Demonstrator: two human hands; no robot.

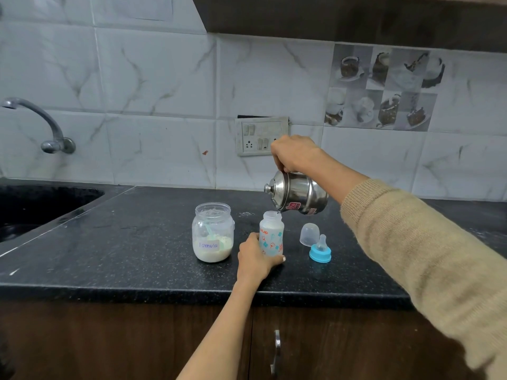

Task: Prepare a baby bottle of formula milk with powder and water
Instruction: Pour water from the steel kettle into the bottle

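Note:
A clear baby bottle (272, 233) with printed figures stands upright on the black counter (137, 259), its neck uncovered. My left hand (255, 256) wraps around its lower part. My right hand (295, 153) grips the handle of a steel kettle (297, 193), tilted left so that its spout sits right over the bottle's mouth. To the left stands an uncapped jar labelled Formula (212, 233), with pale powder and a scoop inside. To the bottle's right a blue teat ring (320, 250) and a clear cap (309, 233) rest on the counter.
A dark sink (35, 207) is set into the counter at the left, with a metal tap (41, 124) on the tiled wall above it. A switch and socket plate (260, 135) is on the wall behind the kettle. Below the counter edge is a wooden cabinet door with a handle (276, 352).

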